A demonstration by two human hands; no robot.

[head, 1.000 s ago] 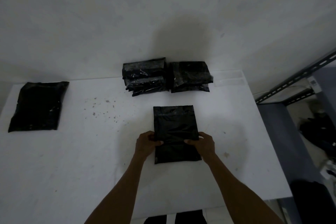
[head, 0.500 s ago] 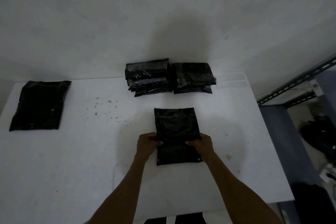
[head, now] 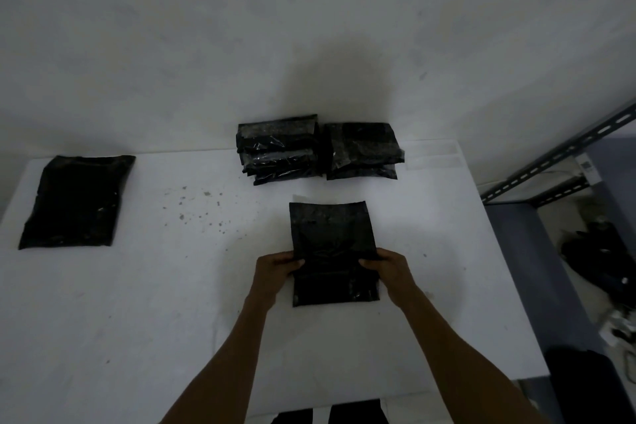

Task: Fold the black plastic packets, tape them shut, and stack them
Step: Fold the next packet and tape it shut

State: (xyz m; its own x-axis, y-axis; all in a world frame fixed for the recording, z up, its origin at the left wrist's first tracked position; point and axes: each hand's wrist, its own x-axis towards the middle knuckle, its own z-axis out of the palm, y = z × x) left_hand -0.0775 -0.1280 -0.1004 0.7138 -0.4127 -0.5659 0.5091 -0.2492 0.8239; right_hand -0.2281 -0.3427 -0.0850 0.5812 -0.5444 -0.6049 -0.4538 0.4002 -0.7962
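Lighting: dim throughout; the wall (head: 137,27) and white counter (head: 103,303) are rendered grey. Source: placed behind the camera, as judged from the broad soft shadow (head: 337,93) thrown on the wall. Glare: small highlights are caught on the stacked packets (head: 278,148). Detail: lost in the black packet (head: 332,234) at centre. Distortion: counter edges are bowed by the wide lens. Focus: soft, grainy.

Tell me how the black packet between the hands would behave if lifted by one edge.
Probably floppy: the black packet wrinkles where the left hand and right hand grip its sides. Likely slippery, since the stacked packets glint like smooth film. It lies flat, so probably light and unlikely to roll.
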